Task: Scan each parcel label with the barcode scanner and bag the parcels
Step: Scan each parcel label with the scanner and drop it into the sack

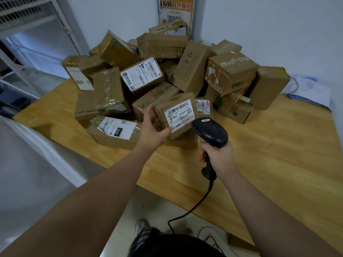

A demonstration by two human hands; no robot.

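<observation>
From the head camera, the left hand (154, 127) grips a small cardboard parcel (172, 102), thumb curled along its lower front edge and fingers round its left side. It holds the parcel just above the near side of the bench (278, 145), in front of the pile of parcels (185, 67) heaped toward the far corner. The parcel's white label (180, 115) is turned up toward the camera, its barcodes in plain sight. The right hand (219, 156) is wrapped tight round the handle of the barcode scanner (211, 130), whose head sits just beside the label's lower right corner. Its cable (196, 206) drops over the near edge toward the floor. The step in hand looks like the scan itself. To do it well, I would keep the parcel steady and tilt the label square to the scanner's window. The head seems very close, so drawing it back a little should let the beam cover a whole barcode, best the long one along the label's top edge. The thumb sits near the lower strip of bars and should stay clear of them. A flat parcel marked 010 (113, 134) lies by the near left edge, its own label up. No bag can be made out for certain in this view.
</observation>
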